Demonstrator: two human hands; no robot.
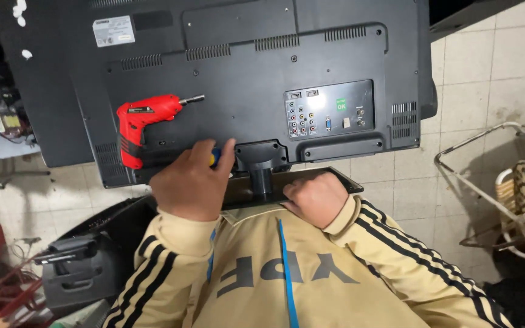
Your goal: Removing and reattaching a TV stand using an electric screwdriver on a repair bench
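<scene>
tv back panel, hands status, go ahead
Left hand gripping blue-handled screwdriver at stand neck. Right hand fisted on stand base. Red cordless driver lies on the panel.

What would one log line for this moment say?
left hand: grips blue-handled tool at TV back | right hand: fist on stand base | red drill: lying on TV

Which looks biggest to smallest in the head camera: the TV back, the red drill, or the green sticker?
1. TV back
2. Red drill
3. Green sticker
Clear gaps in apparent size; all three sit on the same panel, so nearness hardly matters.
</scene>
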